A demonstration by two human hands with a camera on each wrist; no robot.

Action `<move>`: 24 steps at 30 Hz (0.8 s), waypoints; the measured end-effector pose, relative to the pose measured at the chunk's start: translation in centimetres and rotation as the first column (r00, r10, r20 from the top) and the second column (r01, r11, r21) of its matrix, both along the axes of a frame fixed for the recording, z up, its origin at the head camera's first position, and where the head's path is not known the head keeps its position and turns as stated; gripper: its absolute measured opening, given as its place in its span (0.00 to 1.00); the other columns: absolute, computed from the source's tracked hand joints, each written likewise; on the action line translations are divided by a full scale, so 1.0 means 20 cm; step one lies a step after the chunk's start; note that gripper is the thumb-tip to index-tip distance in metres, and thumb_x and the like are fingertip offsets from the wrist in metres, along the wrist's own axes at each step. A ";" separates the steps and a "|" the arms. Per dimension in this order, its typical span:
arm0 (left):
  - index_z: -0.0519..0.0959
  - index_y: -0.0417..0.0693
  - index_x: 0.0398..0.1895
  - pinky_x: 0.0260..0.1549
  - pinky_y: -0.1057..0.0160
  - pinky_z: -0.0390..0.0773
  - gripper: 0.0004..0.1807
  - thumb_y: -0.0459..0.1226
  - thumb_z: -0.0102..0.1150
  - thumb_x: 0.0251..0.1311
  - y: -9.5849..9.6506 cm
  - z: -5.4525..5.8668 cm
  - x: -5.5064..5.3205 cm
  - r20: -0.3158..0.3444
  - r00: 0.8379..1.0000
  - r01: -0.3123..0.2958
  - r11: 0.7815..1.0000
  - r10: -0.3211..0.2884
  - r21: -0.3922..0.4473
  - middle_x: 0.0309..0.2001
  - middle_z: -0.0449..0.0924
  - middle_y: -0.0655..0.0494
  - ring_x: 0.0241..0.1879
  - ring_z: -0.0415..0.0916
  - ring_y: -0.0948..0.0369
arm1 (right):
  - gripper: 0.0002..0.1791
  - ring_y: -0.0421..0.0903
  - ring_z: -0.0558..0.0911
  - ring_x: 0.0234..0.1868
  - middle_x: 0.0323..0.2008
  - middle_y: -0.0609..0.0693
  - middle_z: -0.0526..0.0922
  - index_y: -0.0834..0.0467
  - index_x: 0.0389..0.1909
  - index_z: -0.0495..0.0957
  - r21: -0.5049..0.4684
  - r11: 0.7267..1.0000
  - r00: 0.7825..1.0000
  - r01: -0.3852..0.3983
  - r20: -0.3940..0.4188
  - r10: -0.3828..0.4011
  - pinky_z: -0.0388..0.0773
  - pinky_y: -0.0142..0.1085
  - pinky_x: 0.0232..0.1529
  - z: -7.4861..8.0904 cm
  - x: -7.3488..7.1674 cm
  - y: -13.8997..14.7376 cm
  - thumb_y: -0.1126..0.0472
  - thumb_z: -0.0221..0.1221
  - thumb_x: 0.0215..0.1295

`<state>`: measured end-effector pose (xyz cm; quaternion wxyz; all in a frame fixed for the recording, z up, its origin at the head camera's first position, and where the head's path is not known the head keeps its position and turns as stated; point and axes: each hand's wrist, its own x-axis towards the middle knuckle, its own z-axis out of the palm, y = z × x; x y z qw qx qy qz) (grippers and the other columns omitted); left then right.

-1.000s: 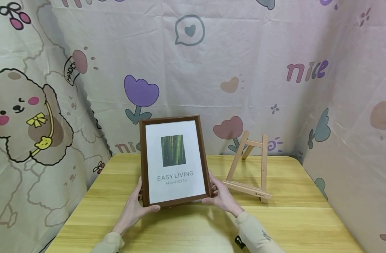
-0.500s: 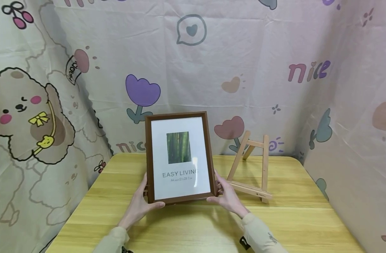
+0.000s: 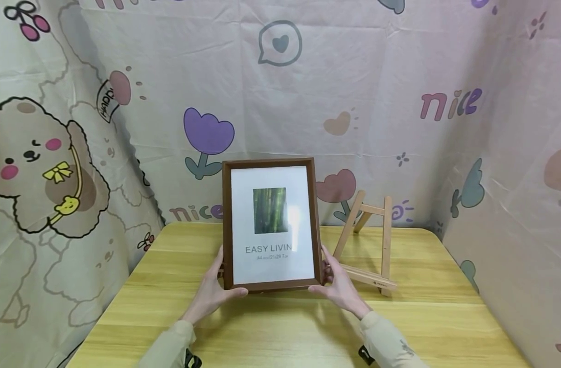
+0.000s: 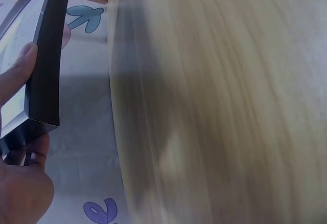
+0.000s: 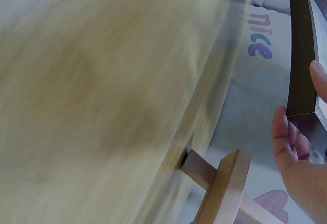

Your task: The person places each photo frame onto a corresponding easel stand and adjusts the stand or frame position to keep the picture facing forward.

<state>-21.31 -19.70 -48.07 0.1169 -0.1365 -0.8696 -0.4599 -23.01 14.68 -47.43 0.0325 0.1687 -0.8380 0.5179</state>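
Both hands hold a brown picture frame (image 3: 272, 225) nearly upright above the table, its front turned toward me. Behind the glass is a white sheet with a green bamboo picture and the words "EASY LIVING". My left hand (image 3: 213, 294) grips the lower left corner, thumb over the front edge. At the lower right corner my right hand (image 3: 340, 289) grips the same way. In both wrist views the frame's dark side (image 4: 46, 60) shows between thumb and fingers. Fingers behind the frame are partly hidden. To the right stands a small wooden easel (image 3: 385, 245), its left part overlapped by the right hand.
The wood-grain table (image 3: 280, 332) stretches under the hands, its far edge against a printed cloth backdrop (image 3: 280, 92). In the right wrist view the easel (image 5: 225, 188) is close beside the right hand. Dark straps (image 3: 193, 359) show at the sleeves.
The picture frame has moved right and slightly up with both hands, and its tilt has straightened. It is now closer to the easel, which has stayed in place.
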 end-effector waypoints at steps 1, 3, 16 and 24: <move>0.37 0.50 0.83 0.66 0.34 0.70 0.73 0.45 0.83 0.42 0.00 0.00 0.00 -0.004 1.000 0.004 1.000 -0.004 0.002 0.81 0.45 0.39 0.75 0.56 0.36 | 0.65 0.42 0.77 0.38 0.47 0.57 0.77 0.55 0.81 0.45 0.001 1.000 1.000 -0.001 0.000 0.001 0.84 0.30 0.39 0.00 0.00 0.01 0.69 0.76 0.45; 0.36 0.51 0.83 0.67 0.33 0.68 0.73 0.46 0.82 0.42 0.02 0.01 -0.01 -0.014 1.000 0.015 1.000 -0.015 0.003 0.81 0.44 0.39 0.76 0.54 0.36 | 0.65 0.42 0.78 0.38 0.48 0.59 0.77 0.57 0.81 0.46 -0.009 1.000 1.000 0.000 -0.004 0.000 0.84 0.31 0.40 0.01 0.00 0.02 0.70 0.76 0.45; 0.36 0.48 0.82 0.73 0.32 0.52 0.73 0.47 0.82 0.42 0.11 0.04 -0.07 -0.005 0.999 0.054 0.999 -0.054 -0.004 0.82 0.38 0.41 0.79 0.45 0.37 | 0.65 0.45 0.78 0.42 0.58 0.61 0.75 0.50 0.82 0.44 0.039 0.998 0.999 0.039 -0.005 -0.039 0.82 0.30 0.43 0.03 0.01 0.14 0.63 0.77 0.47; 0.38 0.45 0.82 0.74 0.33 0.50 0.73 0.46 0.82 0.42 0.16 0.05 -0.10 -0.017 0.997 0.081 0.997 -0.081 0.004 0.82 0.39 0.43 0.80 0.44 0.39 | 0.66 0.45 0.79 0.43 0.69 0.66 0.68 0.48 0.82 0.43 0.077 0.994 0.997 0.081 0.001 -0.082 0.83 0.32 0.46 0.04 0.02 0.20 0.60 0.77 0.47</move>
